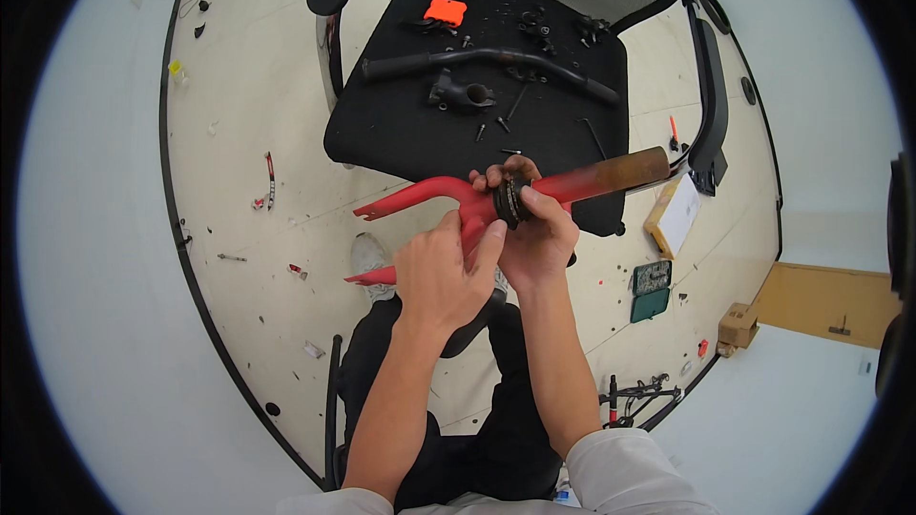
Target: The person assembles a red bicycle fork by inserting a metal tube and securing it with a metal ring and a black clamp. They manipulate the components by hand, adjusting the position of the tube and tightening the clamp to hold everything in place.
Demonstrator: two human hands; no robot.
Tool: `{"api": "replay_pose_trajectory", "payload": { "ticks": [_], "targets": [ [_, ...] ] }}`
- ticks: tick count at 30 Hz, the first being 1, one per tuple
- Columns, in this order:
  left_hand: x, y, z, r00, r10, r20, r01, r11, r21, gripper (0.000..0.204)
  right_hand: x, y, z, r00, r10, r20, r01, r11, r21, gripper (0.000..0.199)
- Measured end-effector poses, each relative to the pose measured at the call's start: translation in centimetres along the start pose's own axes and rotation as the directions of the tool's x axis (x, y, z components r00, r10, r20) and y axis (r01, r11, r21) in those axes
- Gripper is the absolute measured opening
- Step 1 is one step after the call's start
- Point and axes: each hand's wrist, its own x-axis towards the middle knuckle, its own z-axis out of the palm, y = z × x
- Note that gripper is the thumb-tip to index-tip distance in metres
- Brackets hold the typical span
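a red bicycle fork (468, 194) is held before a black office chair (405, 129), right hand (540, 240) gripping its greasy-looking headset bearing (509, 203), left hand (437, 265) closed over the crown (473, 217); likely stiff, moderately heavy, best held by the steerer tube (615, 172).

From where I stand, I can't make out a single readable word, number or sign: none on the red fork (592, 178), the orange block (446, 11), the flat white box (676, 217), the open green case (651, 305) or the cardboard box (738, 324).
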Motion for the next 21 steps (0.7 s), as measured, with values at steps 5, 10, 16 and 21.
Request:
{"api": "replay_pose_trajectory", "payload": {
  "ticks": [5, 10, 16, 21],
  "targets": [
    [0.0, 0.5, 0.0, 0.999, -0.033, 0.003, 0.033, 0.999, 0.014, 0.042, 0.2, 0.0, -0.6, 0.999, 0.032, 0.008, -0.032, 0.999, 0.042, 0.035],
    [-0.1, 1.0, 0.1, 0.999, -0.031, 0.01, 0.03, 0.996, 0.084, 0.044, 0.2, -1.0, -1.2, 0.997, 0.073, 0.016, -0.074, 0.993, 0.094, 0.034],
    [-0.2, 0.5, 0.8, 0.998, -0.062, 0.017, 0.062, 0.998, -0.017, 0.038, -0.3, -1.2, -1.1, 0.996, 0.082, -0.017, -0.084, 0.993, -0.082, 0.031],
    [-0.4, 0.9, 0.2, 0.992, -0.119, 0.049, 0.125, 0.978, -0.168, 0.038, 0.0, 0.2, -1.4, 0.995, -0.075, 0.06, 0.089, 0.955, -0.282, 0.021]
  ]
}}
